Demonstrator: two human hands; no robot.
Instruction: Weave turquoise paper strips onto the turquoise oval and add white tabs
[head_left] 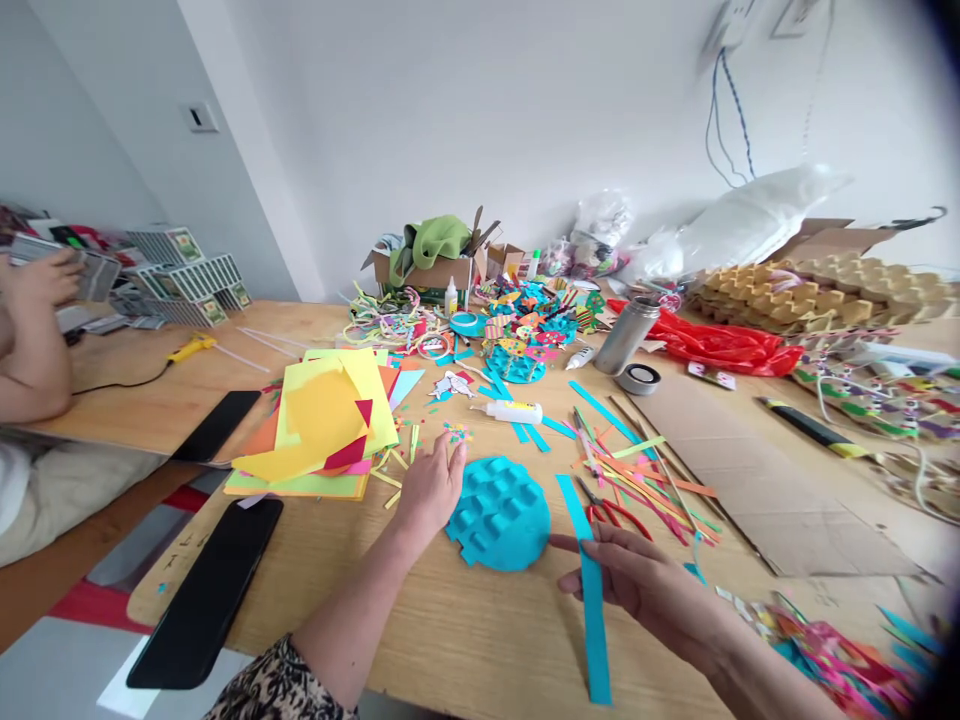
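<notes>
Blue strip [594,630]: It is held by the right hand [637,575], with both ends left free. It could be bent or torn if it is squeezed too hard.
Right fingers: The strip is gripped by them. Part of the grip is covered by the strip, and the right arm is cut off by the bottom edge.
Black phone [206,590]: Its near end seems to be left sticking out past the desk [435,640]. It could be knocked down if it is bumped by the left arm.
Blue round piece [517,530]: It is laid flat on the desk between the two hands, with rows of bumps on top. The bumps could be squashed if they are leaned on.
Left hand [431,495]: It is held just beside the round piece. Its fingers are bent near the paper bits [457,433]; whether a bit is pinched cannot be told.
Paper bits: They could be scattered if they are brushed by a hand. They are too small to be counted.
Red-handled tool [619,515]: It is partly hidden by the right hand and the strip.
Glue bottle [514,411]: It is laid on its side, so glue could be spilled if the tip is not plugged.
Far pile [551,310]: Its pieces are too mixed up to be told apart.
</notes>
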